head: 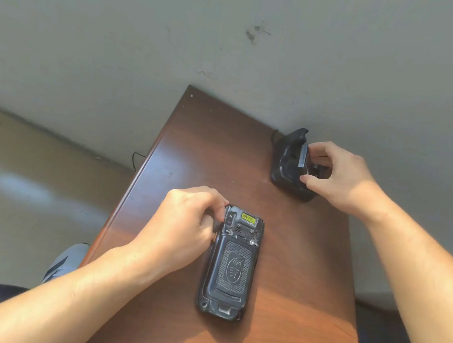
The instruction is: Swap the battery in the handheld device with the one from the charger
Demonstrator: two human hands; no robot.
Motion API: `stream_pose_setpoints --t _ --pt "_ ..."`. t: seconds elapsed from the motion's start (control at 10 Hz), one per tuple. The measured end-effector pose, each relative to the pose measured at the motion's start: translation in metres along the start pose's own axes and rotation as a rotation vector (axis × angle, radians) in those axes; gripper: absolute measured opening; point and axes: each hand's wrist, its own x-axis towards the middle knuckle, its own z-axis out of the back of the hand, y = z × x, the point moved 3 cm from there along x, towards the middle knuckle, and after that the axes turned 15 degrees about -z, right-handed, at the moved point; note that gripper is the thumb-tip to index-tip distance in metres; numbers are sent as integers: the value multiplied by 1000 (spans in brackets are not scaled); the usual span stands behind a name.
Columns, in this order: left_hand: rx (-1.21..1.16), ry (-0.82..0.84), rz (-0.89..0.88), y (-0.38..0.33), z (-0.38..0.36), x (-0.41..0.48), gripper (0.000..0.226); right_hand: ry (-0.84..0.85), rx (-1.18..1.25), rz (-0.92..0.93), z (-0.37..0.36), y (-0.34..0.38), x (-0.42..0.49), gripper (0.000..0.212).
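A black handheld device (pixel 230 263) lies face down in the middle of a narrow brown table (pixel 303 300), its textured battery cover on and a yellow label at its far end. My left hand (pixel 184 226) grips the device's upper left edge with curled fingers. At the table's far right corner stands a black charger cradle (pixel 287 162). In its rear slot sits a grey-edged battery (pixel 304 156). My right hand (pixel 339 176) pinches that battery between thumb and fingers.
The table butts against a grey wall (pixel 239 41) at the back. A thin black cable (pixel 134 157) hangs off the table's left side near the floor. My shoe (pixel 64 261) shows below the left edge.
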Motion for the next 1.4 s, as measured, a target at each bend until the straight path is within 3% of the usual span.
stream_pose_setpoints --t 0.3,0.6,1.1,1.3,1.4 --pt "-18 14 16 1 -1 1 32 -19 -280 18 -6 6 5 50" --pt "-29 18 51 1 -2 5 37 -48 -507 -6 -16 4 15 62" --pt "-36 17 43 2 -2 4 40 -56 -526 -108 -15 10 18 63" --pt "4 5 18 6 -6 7 40 -89 -590 -91 -23 23 -8 37" --pt "-16 -21 89 1 -3 1 39 -95 -402 -143 -26 27 -26 62"
